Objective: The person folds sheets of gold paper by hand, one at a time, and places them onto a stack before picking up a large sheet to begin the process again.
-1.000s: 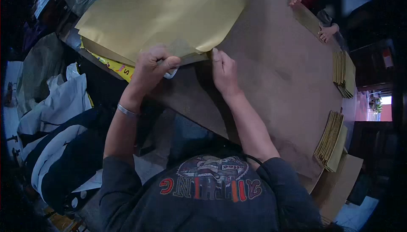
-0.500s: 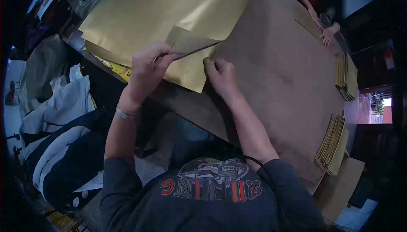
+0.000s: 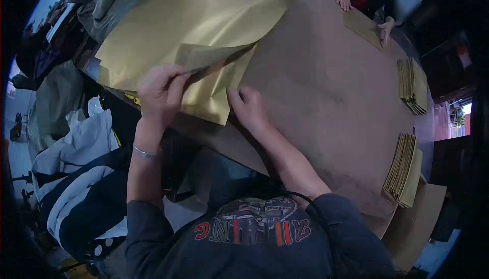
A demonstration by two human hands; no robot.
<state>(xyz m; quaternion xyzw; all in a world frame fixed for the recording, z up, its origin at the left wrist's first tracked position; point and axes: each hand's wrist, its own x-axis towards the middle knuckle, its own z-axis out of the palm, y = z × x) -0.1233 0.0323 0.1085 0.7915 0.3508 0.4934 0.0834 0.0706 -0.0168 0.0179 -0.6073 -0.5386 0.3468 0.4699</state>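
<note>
A large gold paper sheet (image 3: 198, 16) lies over the left part of the table, with its near corner lifted and folded back to show a duller brown underside. My left hand (image 3: 162, 93), a silver band on its wrist, pinches that turned-up corner. Beneath the fold shows another gold sheet (image 3: 209, 107), its near corner hanging at the table edge. My right hand (image 3: 248, 108) is closed at the right edge of this lower sheet, thumb and fingers pinched together there.
The brown tabletop (image 3: 316, 90) curves away rightward. Folded gold stacks stand along its right edge, a far stack (image 3: 411, 86) and a near stack (image 3: 402, 169), beside a cardboard box (image 3: 420, 223). Across the table, a co-worker's hands (image 3: 386, 30) touch a folded gold piece (image 3: 362, 28).
Both my hands have moved left and slightly toward me, the left drawing the lifted corner along. The fold has opened wider. The co-worker's hands have spread apart on the folded piece.
</note>
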